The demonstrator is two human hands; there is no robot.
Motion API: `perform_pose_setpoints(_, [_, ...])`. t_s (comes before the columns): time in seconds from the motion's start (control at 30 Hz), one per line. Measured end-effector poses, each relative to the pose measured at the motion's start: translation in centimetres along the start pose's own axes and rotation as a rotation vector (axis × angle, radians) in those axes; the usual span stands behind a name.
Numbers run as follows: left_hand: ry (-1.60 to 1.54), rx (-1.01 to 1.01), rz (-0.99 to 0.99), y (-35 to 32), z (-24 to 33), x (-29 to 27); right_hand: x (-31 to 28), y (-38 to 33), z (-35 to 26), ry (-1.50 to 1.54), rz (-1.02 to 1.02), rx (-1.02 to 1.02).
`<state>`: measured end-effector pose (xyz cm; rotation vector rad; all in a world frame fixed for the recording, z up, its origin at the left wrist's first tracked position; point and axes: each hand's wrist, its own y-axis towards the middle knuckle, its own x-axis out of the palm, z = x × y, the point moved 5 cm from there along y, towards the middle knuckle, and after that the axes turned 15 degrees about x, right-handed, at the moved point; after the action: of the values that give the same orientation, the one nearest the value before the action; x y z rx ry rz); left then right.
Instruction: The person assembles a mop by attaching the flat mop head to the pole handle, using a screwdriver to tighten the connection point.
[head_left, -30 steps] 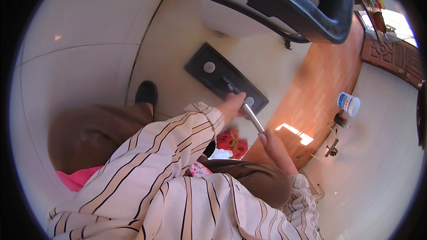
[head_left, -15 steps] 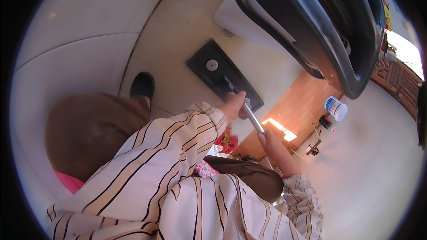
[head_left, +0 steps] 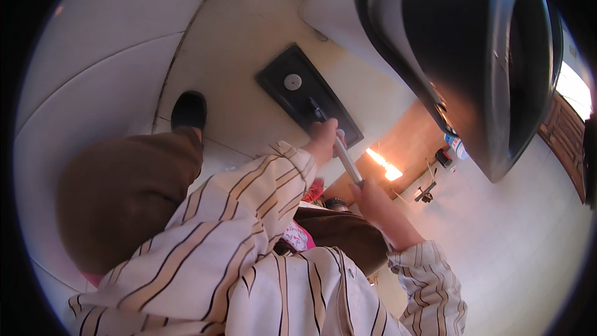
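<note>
A silvery metal pole (head_left: 347,160) slants between my hands, its far end pointing at a dark rectangular tray-like plate (head_left: 315,81) on the floor. My left hand (head_left: 323,140) is wrapped around the pole near the plate's edge. Closer to my body, my right hand (head_left: 373,201) grips its other end. A small dark and shiny fitting (head_left: 317,107) shows beyond my left fingers, over the plate; how it joins the pole is hidden. On the plate lies a round pale disc (head_left: 293,82) with small holes or marks.
A large glossy black curved object (head_left: 460,56) fills the upper right, above a white base (head_left: 336,9). Right of my hands are a sunlit brown surface (head_left: 413,130), a partly covered white tub (head_left: 456,147) and small dark items (head_left: 426,194). My shoe (head_left: 189,111) stands left.
My view has shifted, so the black object looms lower and covers more of the white tub. Both hands keep their grip on the pole, which has moved slightly left in view.
</note>
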<state>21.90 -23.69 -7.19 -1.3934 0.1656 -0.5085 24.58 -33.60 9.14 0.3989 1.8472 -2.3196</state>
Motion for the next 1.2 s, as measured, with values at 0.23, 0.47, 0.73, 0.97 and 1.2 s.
perform_pose_setpoints(0.23, [0.102, 0.016, 0.067, 0.6, -0.8, 0.1, 0.2, 2.2, 1.9, -0.03, 0.248, -0.265])
perform_pose_setpoints(0.47, [0.315, -0.059, -0.3, 0.3, 0.8, -1.6, 1.9, 1.1, 1.1, 0.054, 0.227, -0.196])
perform_pose_setpoints(0.73, [0.398, 0.33, 0.237, 6.5, 2.6, -12.5, 1.8, 2.7, 2.7, 0.049, 0.269, -0.299])
perform_pose_setpoints(0.97, [0.473, 0.581, 0.241, 2.2, 6.0, -7.2, 1.8, 3.4, 2.9, 0.049, 0.167, -0.271])
perform_pose_setpoints(1.2, [0.318, 0.673, 0.159, 3.7, 6.5, -7.5, 0.0, 1.7, 1.7, 0.041, 0.044, -0.12])
